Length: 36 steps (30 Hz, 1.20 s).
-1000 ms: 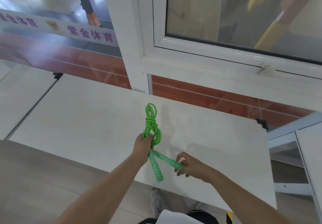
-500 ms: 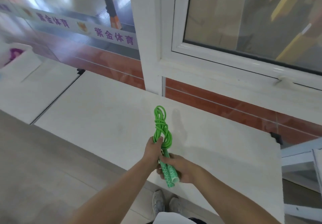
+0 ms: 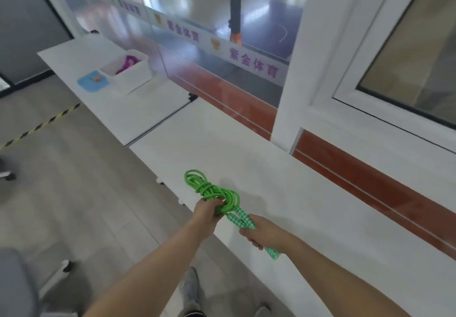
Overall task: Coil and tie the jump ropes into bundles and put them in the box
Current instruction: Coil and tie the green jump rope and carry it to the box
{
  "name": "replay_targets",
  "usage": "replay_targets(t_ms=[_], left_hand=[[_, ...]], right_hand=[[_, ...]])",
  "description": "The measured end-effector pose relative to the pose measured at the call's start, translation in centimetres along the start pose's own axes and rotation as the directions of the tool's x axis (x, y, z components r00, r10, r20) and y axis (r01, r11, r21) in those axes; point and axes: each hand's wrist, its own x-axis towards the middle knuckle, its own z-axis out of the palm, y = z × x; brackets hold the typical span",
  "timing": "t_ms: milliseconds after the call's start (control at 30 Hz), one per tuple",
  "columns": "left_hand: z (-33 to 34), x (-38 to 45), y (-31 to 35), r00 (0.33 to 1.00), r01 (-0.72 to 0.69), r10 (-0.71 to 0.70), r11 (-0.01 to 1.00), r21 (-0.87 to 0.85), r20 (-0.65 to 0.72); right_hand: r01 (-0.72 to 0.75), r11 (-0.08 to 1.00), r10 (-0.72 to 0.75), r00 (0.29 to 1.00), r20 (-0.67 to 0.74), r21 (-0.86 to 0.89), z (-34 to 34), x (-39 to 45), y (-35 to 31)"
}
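Note:
A green jump rope (image 3: 209,189), coiled and knotted into a bundle, is held just above the near edge of the white table (image 3: 308,208). My left hand (image 3: 206,211) grips the coil near its lower end. My right hand (image 3: 262,232) is wrapped round the two green-and-white patterned handles (image 3: 240,218), whose tips stick out below my fist. Far off to the left, a white box (image 3: 132,73) stands on a second table and holds a purple rope bundle (image 3: 127,63).
A blue lid (image 3: 92,83) with a small orange item lies beside the box on the left table (image 3: 118,109). A glass wall and white window frame (image 3: 293,74) run behind the tables. Grey floor with yellow-black tape lies to the left; my shoes show below.
My right hand has closed round both handles and pulled them toward me. The view has swung left, bringing the box and second table into sight.

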Motion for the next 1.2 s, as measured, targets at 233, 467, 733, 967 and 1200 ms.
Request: replay_targets(t_ms=[233,467,733,967,1200], left_hand=[[-11.1,4.5,10.6,1.0,0.016,-0.016,0.965,-0.262,0.0],[-22.9,9.0,22.3,0.986,-0.126,0.081,0.935,-0.332,-0.145],[-31.5,15.9,31.3,0.867,-0.245,0.144,0.957,-0.157,-0.476],[-35.1,21.3,38.9,0.72,-0.258,0.26,0.961,0.1,-0.644],[-36.9,24.7,46.5,0.652,-0.279,0.352,0.935,0.219,-0.671]], right_hand=[[0.079,0.946,-0.07,0.997,0.039,-0.316,5.3,10.1,-10.9],[0.126,0.845,-0.105,0.992,0.069,-0.52,11.2,19.8,-21.8],[0.112,0.734,-0.122,0.992,0.032,-0.67,11.9,29.9,-28.9],[0.112,0.689,-0.111,0.993,0.048,-0.716,8.9,39.1,-33.9],[0.125,0.761,-0.081,0.992,0.098,-0.637,8.1,47.3,-40.6]])
